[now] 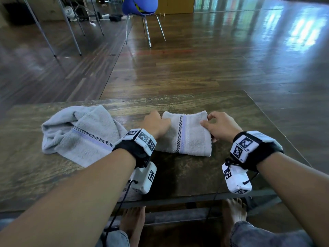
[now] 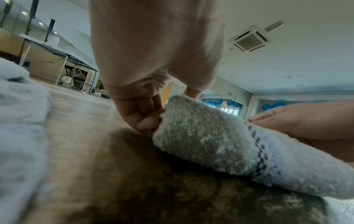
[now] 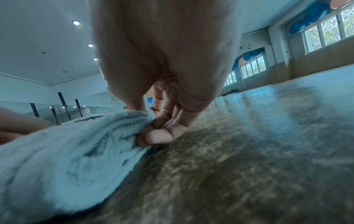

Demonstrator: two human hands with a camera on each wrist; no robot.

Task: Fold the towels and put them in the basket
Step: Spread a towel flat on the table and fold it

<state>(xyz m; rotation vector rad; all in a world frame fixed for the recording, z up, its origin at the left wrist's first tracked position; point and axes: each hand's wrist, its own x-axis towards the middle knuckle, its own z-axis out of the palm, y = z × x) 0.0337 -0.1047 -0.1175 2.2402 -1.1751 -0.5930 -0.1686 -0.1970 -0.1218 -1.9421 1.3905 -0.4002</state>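
Observation:
A folded grey towel [image 1: 188, 134] with a checkered and lilac stripe lies on the dark wooden table [image 1: 178, 173], in the middle. My left hand [image 1: 156, 124] grips its left edge, thumb on top and curled fingers underneath, as the left wrist view shows [image 2: 151, 116]. My right hand [image 1: 219, 125] pinches the right edge of the folded towel [image 3: 67, 151] between thumb and curled fingers [image 3: 159, 134]. A second grey towel [image 1: 80, 134] lies crumpled and unfolded on the table's left part. No basket is in view.
The table's far edge [image 1: 160, 98] runs just behind the towels, with wooden floor beyond. A blue chair [image 1: 140, 8] and metal stand legs [image 1: 71, 32] stand far back. My bare feet [image 1: 235, 211] show under the table's near edge.

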